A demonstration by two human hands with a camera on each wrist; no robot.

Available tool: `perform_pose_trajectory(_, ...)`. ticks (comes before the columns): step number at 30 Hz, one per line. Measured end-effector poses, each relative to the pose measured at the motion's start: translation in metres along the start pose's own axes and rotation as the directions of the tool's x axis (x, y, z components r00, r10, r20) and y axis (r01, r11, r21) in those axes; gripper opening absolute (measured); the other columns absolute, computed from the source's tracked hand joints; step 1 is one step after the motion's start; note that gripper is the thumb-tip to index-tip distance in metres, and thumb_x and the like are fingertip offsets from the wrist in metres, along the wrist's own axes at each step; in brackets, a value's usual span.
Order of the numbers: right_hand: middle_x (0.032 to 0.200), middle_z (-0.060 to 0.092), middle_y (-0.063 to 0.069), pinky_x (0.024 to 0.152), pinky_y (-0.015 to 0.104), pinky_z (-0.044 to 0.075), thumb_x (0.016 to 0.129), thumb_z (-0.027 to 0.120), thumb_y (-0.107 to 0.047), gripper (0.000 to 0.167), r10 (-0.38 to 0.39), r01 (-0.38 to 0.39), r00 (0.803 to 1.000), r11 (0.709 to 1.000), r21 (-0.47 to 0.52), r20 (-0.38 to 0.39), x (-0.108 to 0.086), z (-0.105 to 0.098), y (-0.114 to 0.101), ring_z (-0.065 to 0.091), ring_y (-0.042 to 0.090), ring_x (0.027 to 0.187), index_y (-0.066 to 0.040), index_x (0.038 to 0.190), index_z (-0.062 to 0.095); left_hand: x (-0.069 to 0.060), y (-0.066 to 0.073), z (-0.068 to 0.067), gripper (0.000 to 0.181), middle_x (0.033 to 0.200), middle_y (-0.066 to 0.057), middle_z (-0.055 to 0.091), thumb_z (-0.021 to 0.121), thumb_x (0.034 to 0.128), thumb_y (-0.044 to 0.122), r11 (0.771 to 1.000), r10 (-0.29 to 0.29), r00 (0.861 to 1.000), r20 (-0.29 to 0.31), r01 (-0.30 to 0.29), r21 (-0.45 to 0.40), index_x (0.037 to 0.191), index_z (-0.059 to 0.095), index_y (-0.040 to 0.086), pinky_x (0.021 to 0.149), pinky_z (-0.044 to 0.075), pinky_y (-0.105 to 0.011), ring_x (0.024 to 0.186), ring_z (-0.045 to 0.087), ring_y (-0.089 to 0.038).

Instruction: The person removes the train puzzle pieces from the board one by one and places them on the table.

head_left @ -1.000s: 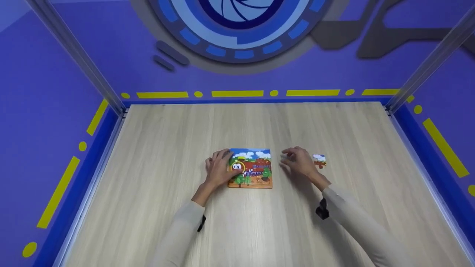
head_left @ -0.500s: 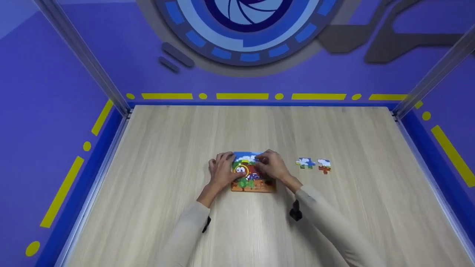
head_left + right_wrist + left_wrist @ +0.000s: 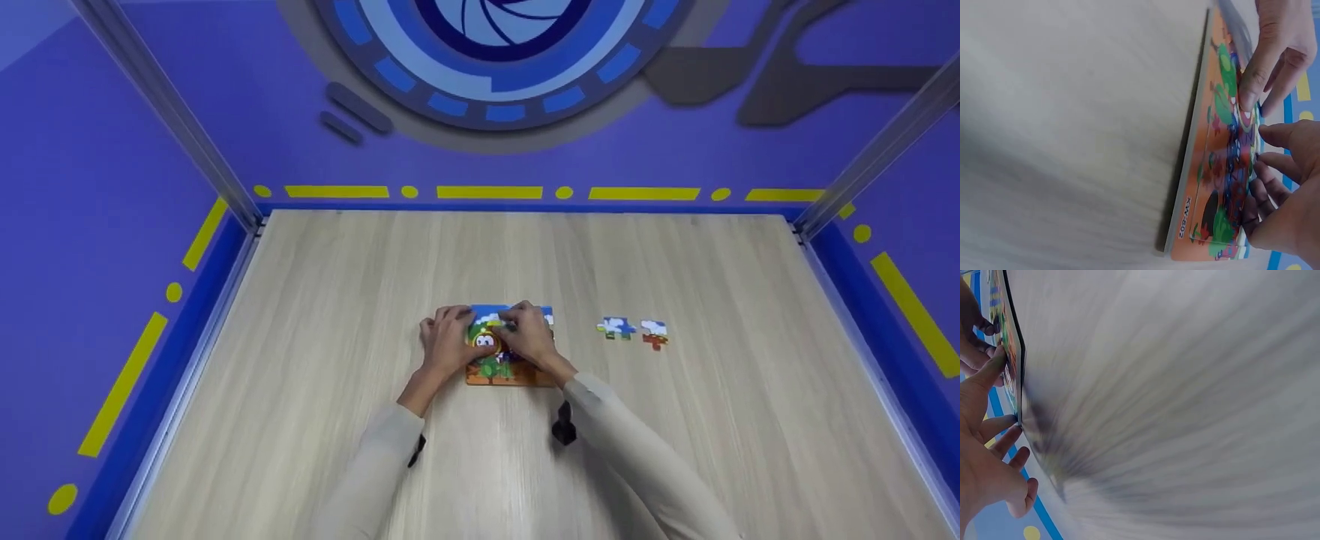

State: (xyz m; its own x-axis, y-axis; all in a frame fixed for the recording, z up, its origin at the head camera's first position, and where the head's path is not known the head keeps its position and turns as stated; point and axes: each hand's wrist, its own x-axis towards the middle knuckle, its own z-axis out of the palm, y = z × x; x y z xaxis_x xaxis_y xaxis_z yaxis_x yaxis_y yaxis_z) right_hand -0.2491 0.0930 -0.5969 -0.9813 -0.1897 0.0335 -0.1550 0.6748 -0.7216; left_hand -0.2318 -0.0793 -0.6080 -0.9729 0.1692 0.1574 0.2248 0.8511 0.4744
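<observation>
A square picture puzzle board [image 3: 499,379] with a cartoon train lies flat on the table. At its left side, my left hand [image 3: 445,346] holds it, thumb on the picture and fingers at the upper left edge; in the left wrist view, fingertips of that hand [image 3: 982,455] meet the board's corner. Over the upper middle of the board is my right hand [image 3: 534,339], fingers bent, pinching a small piece mostly hidden by the fingertips. The right wrist view shows the right hand [image 3: 1297,191] low over the board [image 3: 1199,185].
Two loose puzzle pieces lie right of the board: one blue and white [image 3: 617,327], the other white and red-brown [image 3: 654,334]. Blue panels with yellow marks stand along the back and sides of the wooden table [image 3: 360,277].
My right hand has come left from beside the board to above its upper middle, uncovering the blue and white piece. My left hand has stayed on the board's left side.
</observation>
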Motion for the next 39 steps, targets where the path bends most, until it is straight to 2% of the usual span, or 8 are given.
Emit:
perform_pose_trajectory(5, 0.119, 0.062, 0.023, 0.097, 0.052, 0.052, 0.092, 0.075, -0.010, 0.032, 0.076, -0.075, 0.997, 0.989, 0.130, 0.002, -0.0004, 0.0036, 0.0018, 0.063, 0.036, 0.109, 0.007, 0.118, 0.072, 0.0004, -0.0016, -0.0004, 0.068, 0.138, -0.012, 0.064, 0.086, 0.0771, 0.048, 1.000, 0.008, 1.000, 0.017, -0.007, -0.006, 0.127, 0.071, 0.005, 0.097, 0.036, -0.059, 0.130, 0.052, -0.035)
perform_pose_trajectory(9, 0.127, 0.058, 0.020, 0.102, 0.050, 0.050, 0.092, 0.074, -0.012, 0.032, 0.180, -0.184, 0.983, 0.959, 0.215, 0.039, 0.0013, 0.0022, 0.0007, 0.061, 0.035, 0.116, 0.003, 0.120, 0.072, 0.0014, -0.0015, -0.0018, 0.069, 0.138, -0.012, 0.064, 0.086, 0.0773, 0.050, 1.000, 0.011, 1.000, 0.021, -0.012, 0.019, 0.128, 0.071, 0.005, 0.098, 0.036, -0.059, 0.129, 0.053, -0.034)
perform_pose_trajectory(13, 0.132, 0.055, 0.019, 0.104, 0.048, 0.049, 0.093, 0.073, -0.012, 0.031, 0.232, -0.239, 0.971, 0.933, 0.268, 0.056, 0.0025, 0.0000, -0.0016, 0.059, 0.034, 0.119, 0.002, 0.120, 0.071, 0.0030, 0.0006, -0.0044, 0.071, 0.139, -0.012, 0.063, 0.085, 0.0779, 0.050, 1.000, -0.008, 0.999, 0.043, 0.007, 0.028, 0.131, 0.069, 0.006, 0.101, 0.035, -0.059, 0.130, 0.052, -0.034)
perform_pose_trajectory(16, 0.132, 0.055, 0.019, 0.104, 0.049, 0.049, 0.093, 0.073, -0.011, 0.032, 0.217, -0.219, 0.976, 0.947, 0.237, 0.035, 0.0002, 0.0000, -0.0028, 0.058, 0.034, 0.119, 0.005, 0.121, 0.071, 0.0032, 0.0023, -0.0043, 0.071, 0.140, -0.011, 0.063, 0.085, 0.0786, 0.050, 0.999, -0.015, 0.998, 0.061, 0.013, 0.034, 0.132, 0.068, 0.006, 0.103, 0.034, -0.059, 0.131, 0.052, -0.033)
perform_pose_trajectory(21, 0.134, 0.054, 0.023, 0.106, 0.053, 0.047, 0.090, 0.076, -0.013, 0.043, 0.135, -0.139, 0.990, 0.981, 0.134, 0.033, -0.0049, 0.0017, -0.0043, 0.056, 0.039, 0.123, 0.010, 0.125, 0.067, 0.0014, 0.0037, -0.0015, 0.070, 0.141, -0.011, 0.062, 0.086, 0.0778, 0.048, 0.999, -0.014, 0.998, 0.068, 0.011, 0.048, 0.131, 0.069, 0.007, 0.102, 0.035, -0.059, 0.132, 0.052, -0.033)
perform_pose_trajectory(28, 0.135, 0.054, 0.021, 0.108, 0.049, 0.046, 0.092, 0.076, -0.012, 0.045, 0.218, -0.232, 0.972, 0.942, 0.242, 0.083, -0.0048, 0.0022, -0.0037, 0.054, 0.034, 0.122, 0.004, 0.132, 0.064, 0.0011, 0.0018, -0.0010, 0.070, 0.141, -0.012, 0.061, 0.086, 0.0785, 0.047, 0.999, -0.034, 0.996, 0.081, 0.033, 0.021, 0.132, 0.068, 0.007, 0.105, 0.033, -0.060, 0.133, 0.050, -0.034)
perform_pose_trajectory(34, 0.114, 0.069, 0.018, 0.093, 0.044, 0.053, 0.093, 0.073, -0.008, 0.044, 0.152, -0.162, 0.987, 0.948, 0.273, 0.058, -0.0012, 0.0022, -0.0054, 0.065, 0.028, 0.101, -0.004, 0.134, 0.062, 0.0015, 0.0014, -0.0034, 0.070, 0.137, -0.012, 0.063, 0.088, 0.0761, 0.046, 1.000, -0.020, 0.999, 0.038, 0.020, -0.001, 0.129, 0.069, 0.005, 0.104, 0.034, -0.061, 0.130, 0.053, -0.034)
perform_pose_trajectory(39, 0.107, 0.072, 0.016, 0.080, 0.035, 0.055, 0.095, 0.072, -0.014, 0.038, 0.170, -0.163, 0.985, 0.942, 0.292, 0.003, -0.0010, 0.0028, -0.0058, 0.068, 0.023, 0.091, -0.004, 0.132, 0.065, 0.0023, 0.0023, -0.0020, 0.071, 0.137, -0.012, 0.063, 0.087, 0.0755, 0.048, 1.000, -0.008, 0.999, 0.038, 0.008, -0.009, 0.129, 0.070, 0.004, 0.103, 0.034, -0.061, 0.129, 0.054, -0.035)
